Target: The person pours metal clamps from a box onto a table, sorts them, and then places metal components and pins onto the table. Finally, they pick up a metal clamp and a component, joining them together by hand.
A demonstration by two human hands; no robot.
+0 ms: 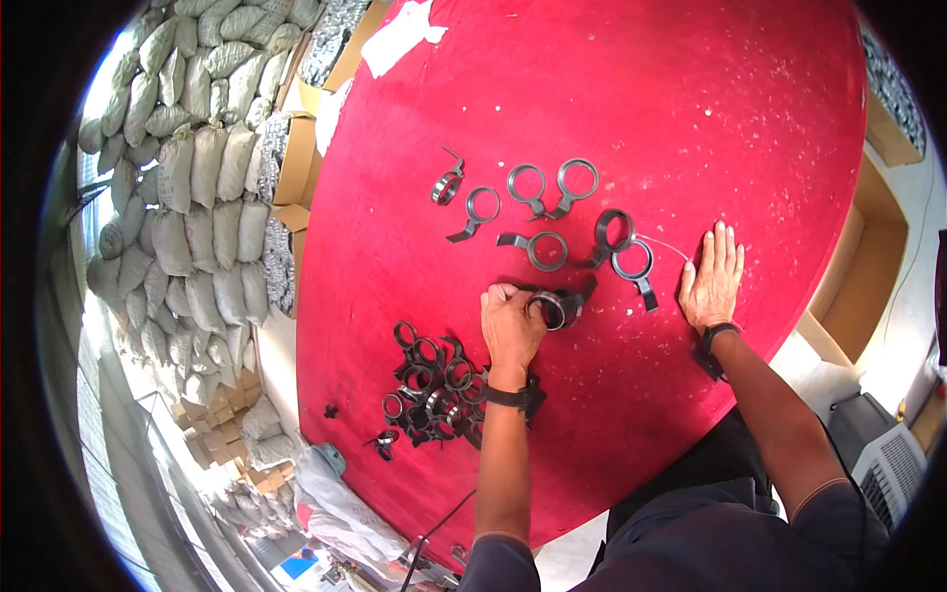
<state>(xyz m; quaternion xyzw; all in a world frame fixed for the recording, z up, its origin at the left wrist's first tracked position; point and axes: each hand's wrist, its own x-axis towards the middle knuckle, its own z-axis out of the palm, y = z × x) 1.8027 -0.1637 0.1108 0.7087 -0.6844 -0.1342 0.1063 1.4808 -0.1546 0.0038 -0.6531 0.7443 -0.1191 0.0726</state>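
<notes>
My left hand point(511, 328) is closed on a black ring with a flat tab point(559, 314), held at the middle of the red-covered table point(641, 414). What lies right behind that ring is partly hidden. My right hand point(714, 279) rests flat on the cloth with its fingers stretched out. A thin pale strand point(663, 245) runs from near its thumb toward a pair of overlapping tabbed rings point(631, 260). Farther off, several similar rings point(528, 184) lie spread out singly. A heap of black rings point(424, 380) sits left of my left wrist.
Stacked pale sacks point(192, 187) and open cardboard boxes point(299, 158) stand beyond the table's left edge. Another open box point(863, 261) is at the right. A white sheet point(401, 37) lies at the far edge, a plastic bag point(340, 503) at the near left.
</notes>
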